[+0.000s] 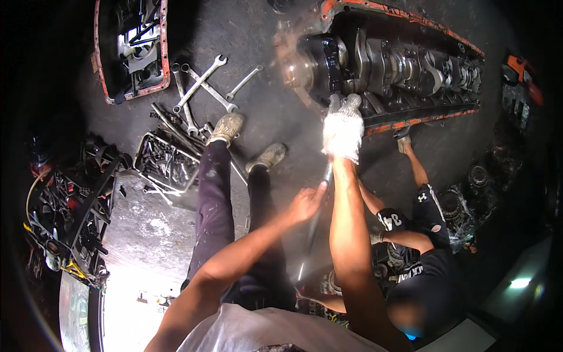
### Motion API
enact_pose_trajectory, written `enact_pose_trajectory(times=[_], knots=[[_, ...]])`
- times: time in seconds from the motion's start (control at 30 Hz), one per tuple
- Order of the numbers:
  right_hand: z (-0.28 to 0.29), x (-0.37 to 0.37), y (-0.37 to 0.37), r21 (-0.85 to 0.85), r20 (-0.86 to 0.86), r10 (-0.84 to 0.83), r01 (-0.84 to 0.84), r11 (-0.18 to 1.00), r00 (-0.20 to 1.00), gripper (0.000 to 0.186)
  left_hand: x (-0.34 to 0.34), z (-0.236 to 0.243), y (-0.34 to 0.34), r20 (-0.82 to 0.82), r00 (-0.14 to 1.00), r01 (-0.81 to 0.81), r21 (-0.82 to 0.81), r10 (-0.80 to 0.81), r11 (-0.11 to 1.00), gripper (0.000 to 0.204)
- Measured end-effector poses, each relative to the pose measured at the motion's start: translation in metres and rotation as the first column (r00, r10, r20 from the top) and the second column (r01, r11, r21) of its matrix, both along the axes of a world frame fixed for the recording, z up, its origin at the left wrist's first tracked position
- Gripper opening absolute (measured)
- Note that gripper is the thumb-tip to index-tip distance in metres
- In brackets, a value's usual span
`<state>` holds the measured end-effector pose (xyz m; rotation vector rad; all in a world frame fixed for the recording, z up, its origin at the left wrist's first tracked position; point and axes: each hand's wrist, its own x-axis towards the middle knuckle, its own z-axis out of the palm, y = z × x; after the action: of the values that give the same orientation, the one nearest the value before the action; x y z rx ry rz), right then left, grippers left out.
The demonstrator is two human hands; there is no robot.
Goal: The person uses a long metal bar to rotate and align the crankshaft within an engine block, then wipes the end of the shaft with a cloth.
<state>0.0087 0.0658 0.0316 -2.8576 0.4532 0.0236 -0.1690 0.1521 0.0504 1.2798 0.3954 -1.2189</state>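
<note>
My bare left hand (pixel 309 200) is closed on a long metal bar (pixel 316 227) that slants up beneath my right forearm. My right hand (pixel 344 128), in a pale glove, is closed around the top of a dark tool at the crankshaft (pixel 396 66) of an engine block (pixel 387 127) with orange edges. The dark tool (pixel 331 61) sits across a journal near the crankshaft's left end. My legs stretch out over the floor to the left of the bar.
Several wrenches (pixel 202 83) lie beside a tray of small tools (pixel 167 154). An orange-rimmed pan with parts (pixel 100 64) is at top left. Dark parts (pixel 80 216) pile at left. A co-worker (pixel 431 246) crouches at lower right, near more parts (pixel 478 174).
</note>
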Motion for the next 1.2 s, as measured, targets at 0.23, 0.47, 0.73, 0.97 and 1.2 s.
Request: enact_pose_trajectory(times=[0.23, 0.47, 0.73, 0.97, 1.2], knots=[[0.015, -0.001, -0.013, -0.204, -0.097, 0.099, -0.117, 0.972, 0.99, 0.07, 0.031, -0.016, 0.007, 0.152, 0.97, 0.189, 0.03, -0.192, 0.981, 0.075], [0.005, 0.035, -0.023, -0.062, -0.035, -0.015, 0.012, 0.998, 0.999, 0.076, 0.163, -0.051, 0.043, 0.587, 0.788, -0.391, 0.239, 0.189, 0.889, 0.043], [0.004, 0.043, -0.036, -0.108, -0.18, 0.106, -0.127, 0.986, 0.978, 0.102, 0.383, -0.054, -0.037, 0.866, 0.268, -0.496, 0.499, -0.421, 0.711, 0.067], [0.019, 0.027, -0.04, 0.018, -0.074, 0.103, -0.102, 0.995, 0.992, 0.103, 0.405, -0.09, -0.067, 0.606, 0.11, -0.358, 0.764, -0.788, 0.538, 0.083], [0.024, 0.037, -0.037, 0.124, -0.173, 0.092, -0.071, 0.99, 0.981, 0.093, 0.415, -0.082, -0.039, 0.482, 0.047, -0.265, 0.851, -0.875, 0.454, 0.073]])
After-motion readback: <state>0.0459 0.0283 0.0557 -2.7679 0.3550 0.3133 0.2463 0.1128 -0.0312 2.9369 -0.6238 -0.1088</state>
